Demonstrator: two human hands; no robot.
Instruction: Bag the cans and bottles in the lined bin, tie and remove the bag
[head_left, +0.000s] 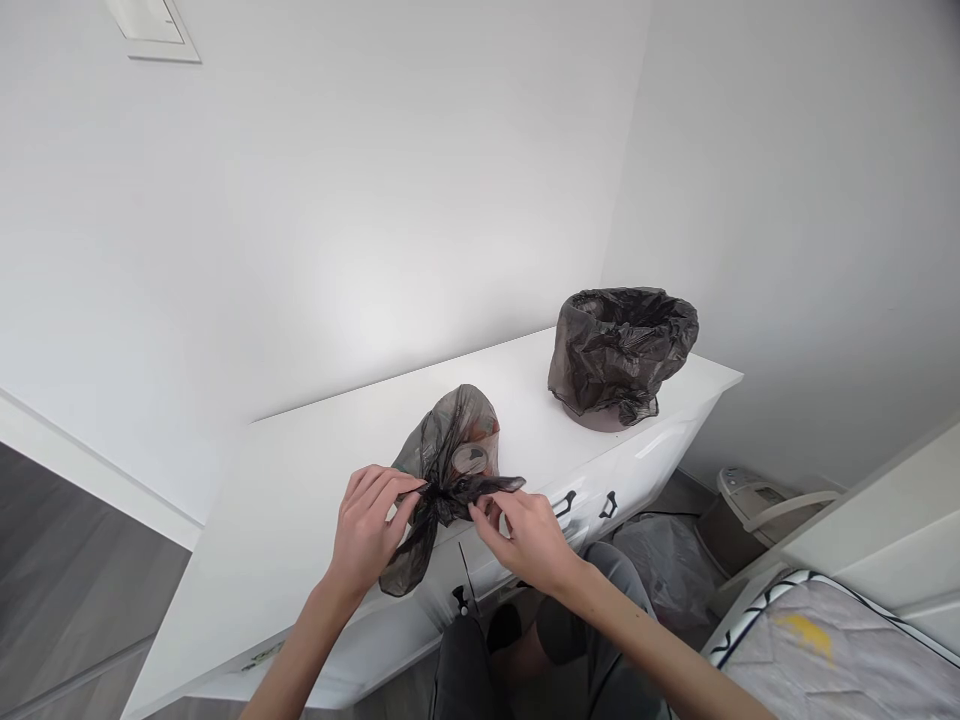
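Note:
A thin, see-through black plastic bag [459, 425] with things inside lies at the front edge of the white cabinet top [300, 470]. Its neck is gathered into a dark bunch with loose ends sticking out. My left hand [373, 520] pinches the bag's gathered plastic from the left, thumb and forefinger together. From the right, my right hand [521, 530] grips another end of the same plastic between its fingers. A round pale item shows through the bag; what else it holds I cannot make out.
A bin lined with a black bag [626, 350] stands on the cabinet's right end, by the wall corner. Drawer handles [609, 504] stick out from the front. At lower right are a mattress [832, 650], a brown appliance [750, 510] and a clear plastic bag [664, 560] on the floor.

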